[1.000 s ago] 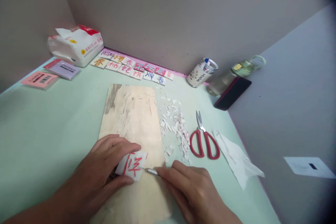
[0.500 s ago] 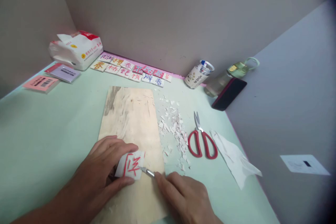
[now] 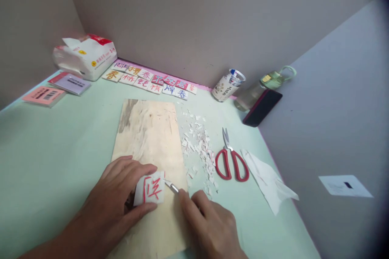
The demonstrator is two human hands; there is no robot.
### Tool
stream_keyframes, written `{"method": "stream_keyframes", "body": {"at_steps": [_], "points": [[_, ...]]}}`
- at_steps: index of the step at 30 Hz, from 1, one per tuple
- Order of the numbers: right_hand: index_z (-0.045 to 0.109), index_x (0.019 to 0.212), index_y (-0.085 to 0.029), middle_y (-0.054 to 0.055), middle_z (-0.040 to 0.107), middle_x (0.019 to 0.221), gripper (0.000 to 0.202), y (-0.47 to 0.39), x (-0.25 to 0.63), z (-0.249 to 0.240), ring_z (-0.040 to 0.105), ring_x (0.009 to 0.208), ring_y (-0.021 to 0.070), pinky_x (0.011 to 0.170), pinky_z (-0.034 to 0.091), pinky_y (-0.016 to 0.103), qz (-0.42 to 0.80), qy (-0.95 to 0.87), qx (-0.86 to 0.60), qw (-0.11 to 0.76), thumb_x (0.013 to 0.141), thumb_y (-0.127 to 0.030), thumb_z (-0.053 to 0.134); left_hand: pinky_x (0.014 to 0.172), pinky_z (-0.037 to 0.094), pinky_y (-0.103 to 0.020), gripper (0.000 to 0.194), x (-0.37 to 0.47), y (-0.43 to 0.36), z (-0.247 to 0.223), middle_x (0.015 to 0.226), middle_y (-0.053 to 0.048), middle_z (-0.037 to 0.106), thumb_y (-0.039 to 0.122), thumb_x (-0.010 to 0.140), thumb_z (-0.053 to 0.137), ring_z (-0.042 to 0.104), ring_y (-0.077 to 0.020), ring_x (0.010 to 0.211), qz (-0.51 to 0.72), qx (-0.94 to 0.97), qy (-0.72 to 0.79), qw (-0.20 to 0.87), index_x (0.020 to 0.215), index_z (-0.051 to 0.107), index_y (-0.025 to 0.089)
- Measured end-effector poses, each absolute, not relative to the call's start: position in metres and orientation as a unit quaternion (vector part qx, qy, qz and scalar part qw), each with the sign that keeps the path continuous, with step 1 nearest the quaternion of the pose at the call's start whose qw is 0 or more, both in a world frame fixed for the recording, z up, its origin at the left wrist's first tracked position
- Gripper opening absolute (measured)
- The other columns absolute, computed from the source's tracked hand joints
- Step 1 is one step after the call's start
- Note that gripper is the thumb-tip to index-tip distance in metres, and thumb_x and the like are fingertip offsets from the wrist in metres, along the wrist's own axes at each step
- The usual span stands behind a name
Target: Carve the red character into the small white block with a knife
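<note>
Between the thumb and fingers of my left hand [image 3: 118, 198] is a small white block [image 3: 150, 188] with a red character and red lines on its face. It is held over the lower part of a wooden board [image 3: 154, 129]. My right hand [image 3: 209, 222] grips a craft knife [image 3: 172, 187] by its metal handle. The knife's tip points left and is at the block's upper right edge; whether it touches there I cannot tell. The block's underside is hidden by my left hand.
White shavings [image 3: 200, 145] lie right of the board, then red-handled scissors [image 3: 229, 158] and a crumpled tissue [image 3: 270, 182]. Along the back are lettered tiles [image 3: 141, 81], a tissue pack [image 3: 86, 56], a can [image 3: 227, 85], a bottle [image 3: 252, 93] and a phone [image 3: 263, 107]. Packets [image 3: 45, 96] lie left.
The knife tip has moved from the lower right of the block's face up to its upper right edge. The block has turned slightly in my left hand. The whole view has shifted a little.
</note>
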State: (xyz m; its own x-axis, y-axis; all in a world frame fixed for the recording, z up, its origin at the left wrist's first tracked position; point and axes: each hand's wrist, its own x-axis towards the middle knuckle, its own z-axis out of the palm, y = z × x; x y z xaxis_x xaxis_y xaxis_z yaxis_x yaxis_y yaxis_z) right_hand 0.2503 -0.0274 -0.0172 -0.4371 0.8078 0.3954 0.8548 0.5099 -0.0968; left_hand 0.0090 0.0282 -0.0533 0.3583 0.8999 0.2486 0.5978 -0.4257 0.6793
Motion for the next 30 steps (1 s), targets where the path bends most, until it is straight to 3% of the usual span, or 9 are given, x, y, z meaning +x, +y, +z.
{"method": "stream_keyframes", "body": {"at_steps": [5,12,21,30], "points": [[0.063,0.119,-0.014,0.002,0.058,0.072,0.029,-0.020,0.256,-0.010,0.053,0.051,0.0122,0.047,0.038,0.023,0.030,-0.844,-0.477,0.244,0.106,-0.016,0.036,0.118,0.033,-0.054,0.049,0.007,0.029,-0.056,0.124,-0.001,0.068,0.059,0.090,0.066,0.055,-0.0324,0.124,0.303,0.793,0.459,0.261,0.131,0.054,0.035],[0.061,0.121,-0.019,0.000,0.060,0.074,0.024,-0.023,0.262,-0.001,0.057,0.056,0.0138,0.051,0.042,0.024,0.093,-0.847,-0.480,0.209,0.108,-0.019,0.041,0.116,0.031,-0.053,0.046,0.007,0.028,-0.056,0.122,0.000,0.066,0.057,0.092,0.065,0.054,-0.0322,0.122,0.309,0.790,0.458,0.265,0.130,0.053,0.036],[0.061,0.121,-0.013,0.003,0.061,0.074,0.030,-0.023,0.254,-0.011,0.053,0.051,0.0130,0.047,0.038,0.024,-0.004,-0.856,-0.465,0.224,0.102,-0.014,0.038,0.115,0.031,-0.051,0.045,0.010,0.029,-0.054,0.121,-0.001,0.065,0.056,0.094,0.062,0.054,-0.0312,0.121,0.312,0.797,0.453,0.251,0.131,0.051,0.033],[0.064,0.118,-0.011,0.002,0.062,0.072,0.029,-0.025,0.251,-0.014,0.052,0.050,0.0111,0.048,0.036,0.023,-0.061,-0.858,-0.456,0.228,0.105,-0.010,0.038,0.113,0.032,-0.050,0.045,0.011,0.029,-0.055,0.121,-0.001,0.066,0.061,0.095,0.058,0.055,-0.0313,0.120,0.320,0.795,0.457,0.238,0.130,0.053,0.033]]}}
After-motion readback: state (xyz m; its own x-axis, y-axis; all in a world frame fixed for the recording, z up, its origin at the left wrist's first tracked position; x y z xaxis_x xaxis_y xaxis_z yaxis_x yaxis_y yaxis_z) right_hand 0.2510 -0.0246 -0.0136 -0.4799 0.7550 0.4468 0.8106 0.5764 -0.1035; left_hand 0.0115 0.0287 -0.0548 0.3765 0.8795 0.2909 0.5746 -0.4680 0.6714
